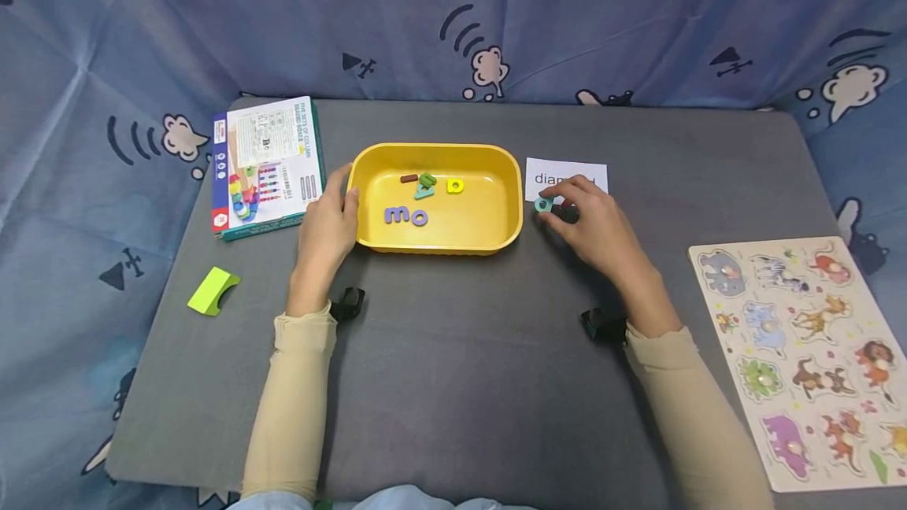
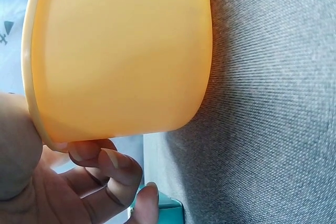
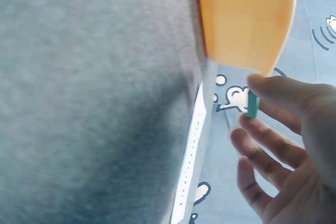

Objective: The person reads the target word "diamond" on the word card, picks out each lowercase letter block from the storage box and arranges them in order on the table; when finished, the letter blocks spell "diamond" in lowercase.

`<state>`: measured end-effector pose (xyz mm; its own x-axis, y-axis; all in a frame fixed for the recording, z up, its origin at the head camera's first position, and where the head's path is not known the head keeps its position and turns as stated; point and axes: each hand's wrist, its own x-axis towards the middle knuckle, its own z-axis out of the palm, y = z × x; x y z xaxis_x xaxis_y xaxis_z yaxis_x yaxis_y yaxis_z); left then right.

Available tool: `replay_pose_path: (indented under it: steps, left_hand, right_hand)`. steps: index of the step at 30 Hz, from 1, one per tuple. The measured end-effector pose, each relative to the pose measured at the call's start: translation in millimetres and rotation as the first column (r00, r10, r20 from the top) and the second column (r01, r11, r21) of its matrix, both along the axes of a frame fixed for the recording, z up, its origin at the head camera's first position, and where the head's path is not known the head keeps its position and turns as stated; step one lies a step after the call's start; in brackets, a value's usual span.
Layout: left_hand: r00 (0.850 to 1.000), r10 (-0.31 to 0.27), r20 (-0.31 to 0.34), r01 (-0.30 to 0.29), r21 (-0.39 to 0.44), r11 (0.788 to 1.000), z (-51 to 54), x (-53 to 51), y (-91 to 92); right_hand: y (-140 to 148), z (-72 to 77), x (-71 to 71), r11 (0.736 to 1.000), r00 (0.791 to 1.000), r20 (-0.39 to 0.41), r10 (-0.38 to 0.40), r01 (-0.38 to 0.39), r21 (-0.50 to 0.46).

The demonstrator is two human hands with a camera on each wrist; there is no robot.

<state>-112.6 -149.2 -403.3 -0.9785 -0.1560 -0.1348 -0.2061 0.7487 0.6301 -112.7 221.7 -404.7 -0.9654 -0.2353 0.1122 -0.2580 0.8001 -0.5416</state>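
Observation:
At the left end of the yellow tray [image 1: 435,246], my left hand [image 1: 327,230] grips the rim between thumb and fingers. Several small letters lie inside the tray: a purple m [image 1: 397,215], a purple o [image 1: 420,218], a yellow letter [image 1: 455,186], and a little heap of green, teal and brown pieces [image 1: 425,189]. Right of the tray, my right hand [image 1: 591,219] pinches a teal letter [image 1: 543,205] with a round hole between thumb and fingertips. It is held above the table, near a white word card [image 1: 567,169] whose print is partly hidden by the fingers.
A boxed toy set [image 1: 272,164] lies at the back left, with a lime green arched block [image 1: 214,291] in front of it. On the right side is a wooden animal puzzle board [image 1: 801,360]. Patterned blue cloth [image 1: 411,30] hangs behind the grey table [image 1: 460,384].

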Motion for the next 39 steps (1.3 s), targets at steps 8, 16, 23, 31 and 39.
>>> replay_pose_path:
  steps: [8,16,23,31,39]
  left_hand:
    - [1.000,-0.005,-0.006,0.005,-0.007,1.000,0.0,0.4,-0.4]
    - [1.000,-0.003,-0.001,0.003,-0.002,1.000,-1.6,-0.8,0.3]
    - [1.000,-0.006,0.002,0.006,-0.009,1.000,-0.8,-1.3,-0.5]
    - [1.000,-0.012,0.003,0.012,-0.006,1.000,-0.5,-0.5,-0.5]
    - [1.000,-0.014,-0.013,0.014,-0.002,1.000,-1.1,-0.6,-0.6]
  right_hand:
    - [1,-9.7,1.9,0.998,0.996,0.078,0.052,-0.056,0.037]
    - [1,-16.4,2.9,0.994,0.985,0.149,0.082,-0.092,0.060]
    - [0,-15.3,0.5,0.994,0.981,0.170,0.090,-0.099,0.045]
    - [-4,6.6,-6.2,1.000,0.996,0.087,0.014,-0.012,-0.023]
    - [-36,21.9,-16.9,0.998,1.000,0.023,0.022,-0.020,-0.066]
